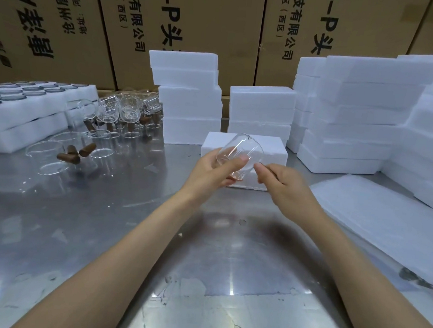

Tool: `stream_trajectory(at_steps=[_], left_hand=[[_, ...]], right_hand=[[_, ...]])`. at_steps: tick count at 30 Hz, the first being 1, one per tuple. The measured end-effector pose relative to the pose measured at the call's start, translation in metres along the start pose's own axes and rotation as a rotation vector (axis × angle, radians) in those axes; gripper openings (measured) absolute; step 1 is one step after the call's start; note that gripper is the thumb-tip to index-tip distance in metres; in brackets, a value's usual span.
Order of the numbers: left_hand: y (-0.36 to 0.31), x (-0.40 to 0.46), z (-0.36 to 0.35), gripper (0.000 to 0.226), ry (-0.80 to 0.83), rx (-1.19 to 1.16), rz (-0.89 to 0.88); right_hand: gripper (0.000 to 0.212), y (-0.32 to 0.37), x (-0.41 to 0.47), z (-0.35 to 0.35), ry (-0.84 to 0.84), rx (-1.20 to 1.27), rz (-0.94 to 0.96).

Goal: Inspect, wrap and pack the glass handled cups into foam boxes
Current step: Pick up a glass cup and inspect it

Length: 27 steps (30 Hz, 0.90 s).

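Glass cup (240,154) in both hands — left hand (213,172), right hand (283,184).

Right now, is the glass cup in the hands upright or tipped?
Tipped: the glass cup lies sideways between left hand and right hand, above the table.

Cool, even overhead light glares off the steel table (104,220); wide-angle edges bend.

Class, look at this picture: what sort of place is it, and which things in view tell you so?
Probably a packing station in a warehouse or factory: stacked white foam boxes, many glass cups waiting on a steel table, and big printed cartons behind.
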<state>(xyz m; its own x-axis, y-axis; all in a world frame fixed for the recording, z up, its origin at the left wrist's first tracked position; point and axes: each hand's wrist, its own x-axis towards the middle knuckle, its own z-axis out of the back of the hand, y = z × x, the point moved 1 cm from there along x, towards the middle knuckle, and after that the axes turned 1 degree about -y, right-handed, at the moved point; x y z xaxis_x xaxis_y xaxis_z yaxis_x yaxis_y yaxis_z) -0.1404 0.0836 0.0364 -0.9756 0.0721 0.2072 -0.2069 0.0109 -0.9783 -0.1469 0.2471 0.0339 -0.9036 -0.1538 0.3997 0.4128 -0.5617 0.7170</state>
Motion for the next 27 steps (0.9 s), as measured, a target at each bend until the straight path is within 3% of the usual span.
stream_trajectory(at_steps=[10, 14, 18, 24, 27], left_hand=[[0.002, 0.003, 0.006, 0.065, 0.134, -0.169, -0.008], [0.002, 0.003, 0.003, 0.058, 0.158, -0.184, -0.001], [0.002, 0.002, 0.0, 0.057, 0.139, -0.213, -0.004], [0.001, 0.002, 0.004, 0.073, -0.012, -0.3, -0.029], [0.002, 0.002, 0.003, 0.08, -0.027, -0.221, -0.054]], right_hand=[[0.05, 0.002, -0.001, 0.005, 0.314, 0.723, -0.434], [0.052, 0.003, -0.002, 0.008, 0.419, 0.905, -0.542], [0.056, 0.004, -0.003, 0.009, 0.342, 1.061, -0.571], [0.037, 0.004, -0.003, 0.01, 0.1, 0.971, -0.488], [0.025, 0.004, -0.002, 0.01, 0.005, 0.934, -0.414]])
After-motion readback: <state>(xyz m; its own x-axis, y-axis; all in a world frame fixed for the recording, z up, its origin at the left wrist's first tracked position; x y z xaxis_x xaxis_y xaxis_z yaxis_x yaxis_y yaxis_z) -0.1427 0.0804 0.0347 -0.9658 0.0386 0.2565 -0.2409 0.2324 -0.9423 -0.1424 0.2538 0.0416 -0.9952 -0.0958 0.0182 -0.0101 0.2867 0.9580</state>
